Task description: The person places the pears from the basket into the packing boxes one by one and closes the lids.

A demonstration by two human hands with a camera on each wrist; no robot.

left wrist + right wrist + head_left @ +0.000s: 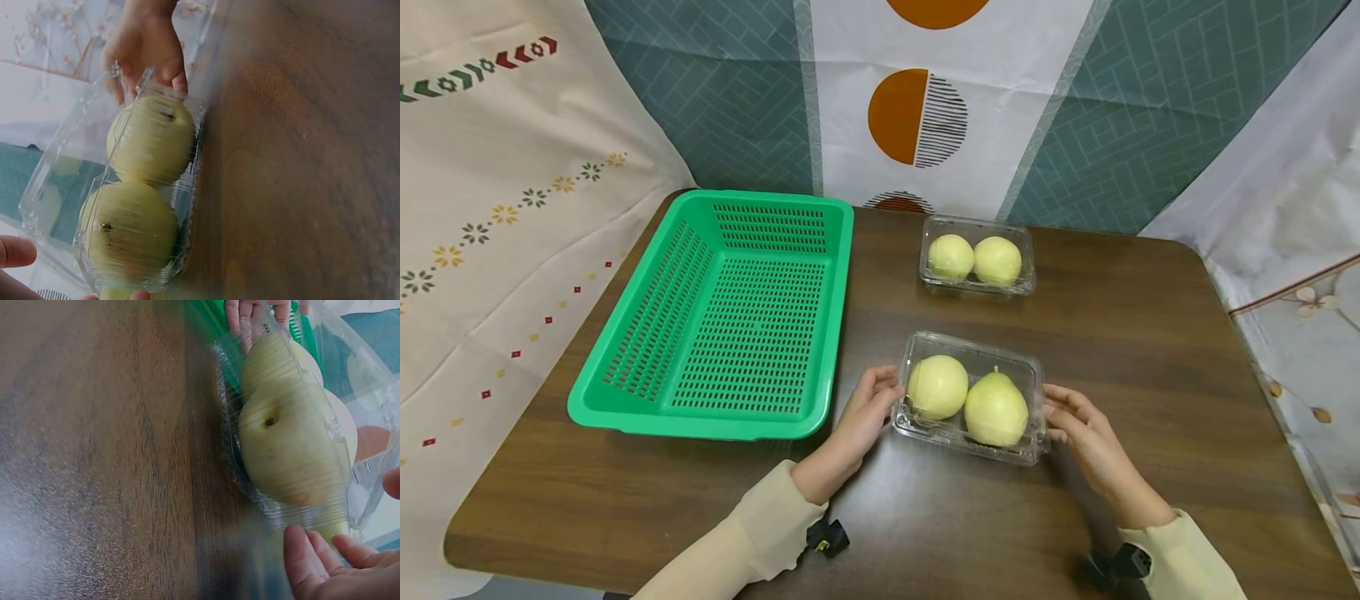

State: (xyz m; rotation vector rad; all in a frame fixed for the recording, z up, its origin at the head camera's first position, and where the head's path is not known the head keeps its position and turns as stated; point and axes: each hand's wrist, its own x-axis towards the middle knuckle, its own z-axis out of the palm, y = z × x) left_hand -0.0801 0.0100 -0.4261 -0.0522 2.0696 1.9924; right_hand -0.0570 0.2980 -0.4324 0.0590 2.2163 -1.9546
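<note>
A clear plastic clamshell box stands near the front middle of the wooden table. Two pale yellow-green pears lie side by side in it, one with its stem up. Its lid stands raised at an angle from the base in both wrist views. My left hand is at the box's left end, fingertips right at the plastic, thumb apart from the fingers. At the opposite end is my right hand, its extended fingers along the end wall and the thumb spread by the lid.
A green perforated plastic basket with nothing in it stands on the left of the table. Behind the clamshell, a second clear box holds two more pale fruits. Patterned cloth hangs along the back edge.
</note>
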